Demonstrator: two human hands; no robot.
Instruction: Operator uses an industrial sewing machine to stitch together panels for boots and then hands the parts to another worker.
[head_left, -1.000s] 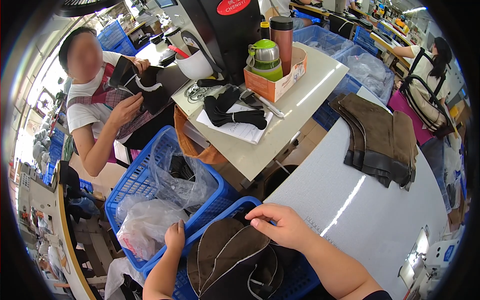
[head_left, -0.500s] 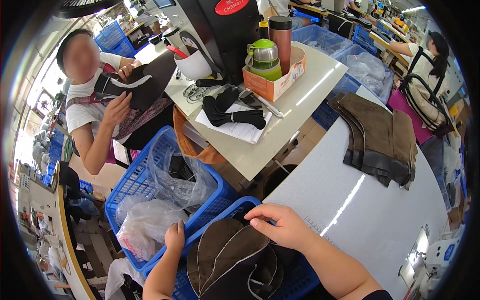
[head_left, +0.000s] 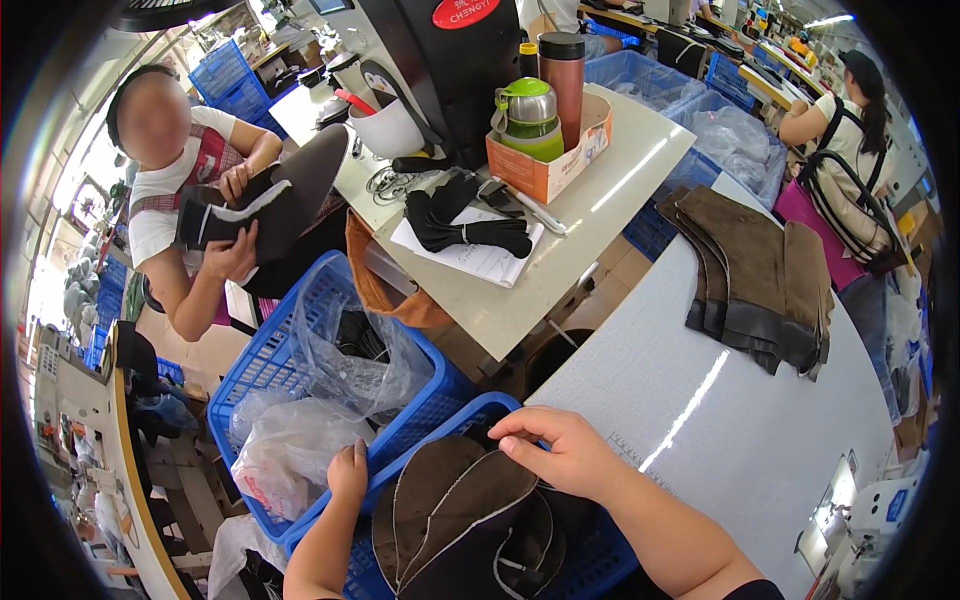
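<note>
My left hand (head_left: pixel 348 471) is closed on the rim of the near blue plastic basket (head_left: pixel 478 408), where it meets the blue basket behind it. My right hand (head_left: pixel 562 452) rests at the near basket's far right edge, fingers loosely bent and the thumb a little apart. Its thumb tip lies by the top of the dark brown shoe-upper-like pieces (head_left: pixel 455 500), and I see nothing held in it. These curved pieces have pale, fuzzy edges and stand bunched in the near basket. Dark material hides the lower part of the basket.
Plastic bags fill the other blue basket (head_left: pixel 240 385). On the right, stacked brown pieces (head_left: pixel 750 270) lie on a pale table (head_left: pixel 620 400). A beige table (head_left: pixel 480 325) holds black gloves (head_left: pixel 465 222) and bottles in an orange box (head_left: pixel 555 165). A seated co-worker (head_left: pixel 190 190) handles a dark piece.
The co-worker on the left has turned and shifted the dark piece, lowering it with both hands. The person at the far right has moved slightly. My own hands stay in place.
</note>
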